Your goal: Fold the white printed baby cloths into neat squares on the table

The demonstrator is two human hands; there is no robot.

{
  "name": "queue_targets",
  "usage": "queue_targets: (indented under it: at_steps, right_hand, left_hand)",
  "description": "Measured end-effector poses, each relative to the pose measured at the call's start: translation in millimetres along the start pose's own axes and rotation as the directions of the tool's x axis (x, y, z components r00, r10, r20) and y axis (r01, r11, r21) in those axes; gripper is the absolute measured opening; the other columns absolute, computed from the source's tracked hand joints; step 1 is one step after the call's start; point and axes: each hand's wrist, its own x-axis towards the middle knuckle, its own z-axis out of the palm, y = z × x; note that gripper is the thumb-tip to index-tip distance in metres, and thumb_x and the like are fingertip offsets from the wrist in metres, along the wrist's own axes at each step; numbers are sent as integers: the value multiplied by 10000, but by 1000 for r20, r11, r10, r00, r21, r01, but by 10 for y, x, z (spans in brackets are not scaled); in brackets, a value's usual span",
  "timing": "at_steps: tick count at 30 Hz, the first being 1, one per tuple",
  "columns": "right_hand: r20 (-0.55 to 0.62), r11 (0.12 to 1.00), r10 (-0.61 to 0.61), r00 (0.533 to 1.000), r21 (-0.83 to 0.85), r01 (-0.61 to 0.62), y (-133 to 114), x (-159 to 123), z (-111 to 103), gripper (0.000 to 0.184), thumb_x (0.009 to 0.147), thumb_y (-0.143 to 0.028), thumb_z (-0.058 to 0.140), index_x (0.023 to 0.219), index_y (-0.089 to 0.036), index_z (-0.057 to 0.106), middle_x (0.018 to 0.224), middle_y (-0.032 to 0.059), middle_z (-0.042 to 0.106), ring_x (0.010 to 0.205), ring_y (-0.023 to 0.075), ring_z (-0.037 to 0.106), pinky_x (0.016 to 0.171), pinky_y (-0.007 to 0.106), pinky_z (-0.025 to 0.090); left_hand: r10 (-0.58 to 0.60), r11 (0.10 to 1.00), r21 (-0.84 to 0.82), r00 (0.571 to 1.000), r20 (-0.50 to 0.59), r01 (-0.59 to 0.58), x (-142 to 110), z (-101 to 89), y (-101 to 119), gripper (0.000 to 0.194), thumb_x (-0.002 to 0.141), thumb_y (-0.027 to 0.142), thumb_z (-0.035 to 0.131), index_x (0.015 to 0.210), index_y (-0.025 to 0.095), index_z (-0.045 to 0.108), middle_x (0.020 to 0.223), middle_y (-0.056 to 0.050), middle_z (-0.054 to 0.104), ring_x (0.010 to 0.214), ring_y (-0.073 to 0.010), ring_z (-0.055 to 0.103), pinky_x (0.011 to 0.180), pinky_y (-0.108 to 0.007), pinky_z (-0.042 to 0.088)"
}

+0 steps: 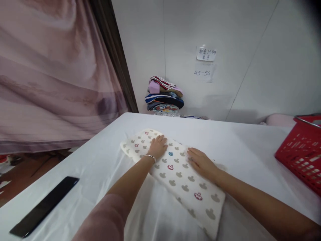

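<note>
A white cloth (175,180) printed with grey, red and blue mushroom shapes lies folded into a long strip, running slantwise across the white table. My left hand (158,147), with a bracelet at the wrist, rests flat on the upper part of the cloth, fingers stretched out. At the cloth's right edge my right hand (202,163) lies palm down with its fingers extended, pressing on the fabric. Neither hand grips anything.
A red plastic basket (301,150) stands on the table's right side. A black flat phone-like object (45,207) lies at the left edge. Behind the table (213,129) rises a stack of folded cloths (165,95). A pink curtain (55,67) hangs to the left.
</note>
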Motion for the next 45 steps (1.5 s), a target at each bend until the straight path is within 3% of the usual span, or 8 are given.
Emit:
queue_targets:
  at_steps: [6, 11, 20, 27, 33, 37, 40, 45]
  right_hand:
    - [8, 964, 250, 968, -98, -248, 255, -14, -51, 382, 857, -283, 436, 1216, -187, 522, 1163, 110, 571, 1068, 244, 498, 910, 345, 380]
    - [126, 931, 335, 934, -199, -307, 244, 95, -121, 307, 827, -338, 483, 1060, -173, 596, 1037, 114, 597, 976, 246, 533, 797, 313, 388]
    - [201, 889, 454, 868, -47, -455, 268, 183, -203, 278, 759, -361, 571, 992, -208, 565, 1019, 71, 632, 886, 226, 565, 683, 291, 357]
    - [101, 934, 347, 932, -129, -333, 90, 117, -179, 161, 773, -209, 506, 925, -183, 553, 1050, 76, 582, 939, 193, 520, 728, 268, 335]
    - [203, 911, 412, 888, -123, -395, 80, 10, -301, 281, 806, -256, 476, 1082, -213, 509, 952, 60, 649, 817, 200, 580, 654, 277, 327]
    - [197, 917, 397, 897, -116, -381, 193, -111, -365, 286, 848, -373, 441, 1049, -201, 550, 996, 75, 642, 865, 213, 584, 678, 283, 350]
    - [154, 924, 374, 914, -138, -355, 209, -220, -371, 243, 855, -298, 431, 1034, -195, 558, 1010, 70, 626, 886, 201, 570, 699, 281, 359]
    - [68, 945, 133, 989, -310, -106, -14, -427, -286, 183, 858, -146, 412, 962, -189, 557, 941, 66, 590, 838, 191, 522, 654, 280, 341]
  left_hand:
    - [193, 980, 54, 980, -56, -190, 103, 59, 15, 449, 849, 195, 421, 1297, 201, 454, 1431, -87, 373, 1344, -254, 254, 1087, -468, 188]
    - [441, 891, 67, 891, 108, -449, 305, 43, 218, 487, 791, 80, 430, 1254, 216, 497, 1259, -76, 548, 1282, -215, 345, 1087, -428, 169]
    - [517, 854, 18, 851, 90, -520, 323, 14, 284, 451, 757, 57, 457, 1173, 202, 553, 1212, -83, 562, 1170, -212, 446, 1025, -388, 271]
    - [546, 838, -66, 833, 88, -542, 328, 53, 428, 501, 745, 70, 453, 1225, 200, 510, 1238, -68, 559, 1195, -209, 440, 1013, -393, 314]
    - [578, 816, -49, 810, 97, -576, 383, 25, 513, 502, 688, 71, 502, 1174, 184, 557, 1079, -91, 600, 1088, -221, 503, 970, -387, 352]
    - [562, 827, -95, 822, 98, -554, 400, 20, 518, 401, 668, 84, 531, 1034, 213, 630, 1075, -65, 593, 1090, -217, 499, 967, -374, 352]
    - [550, 834, -145, 825, 132, -532, 390, 28, 546, 398, 682, 115, 540, 1057, 224, 616, 1109, -51, 591, 1097, -213, 500, 972, -369, 350]
    - [546, 837, -129, 826, 137, -532, 376, 12, 594, 390, 666, 156, 589, 1048, 223, 623, 1044, -63, 593, 1053, -233, 512, 934, -373, 370]
